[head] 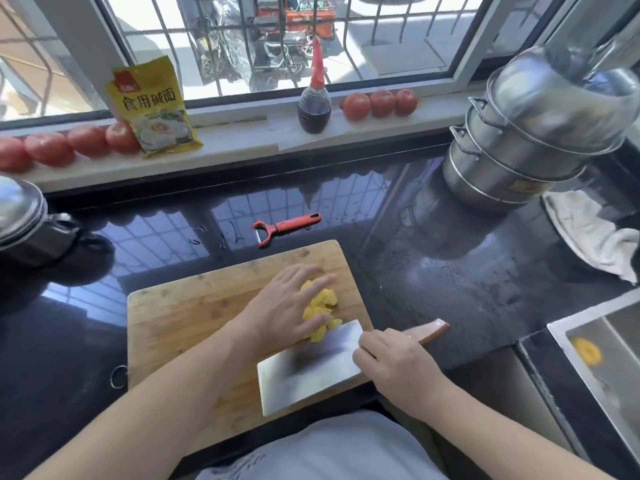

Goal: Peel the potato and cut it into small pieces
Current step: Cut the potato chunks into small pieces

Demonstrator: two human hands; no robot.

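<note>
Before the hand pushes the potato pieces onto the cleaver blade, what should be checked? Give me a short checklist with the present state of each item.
1. Potato pieces gathered in one pile on the cutting board: ok.
2. Cleaver lying flat beside the pile, blade touching it: ok.
3. Right hand gripping the cleaver at its handle: ok.
4. Left hand open with straight fingers over the pile: ok.
5. Left fingertips away from the cutting edge: cannot tell, the edge is blurred.
6. Peeler off the board, out of the way: ok.
</note>
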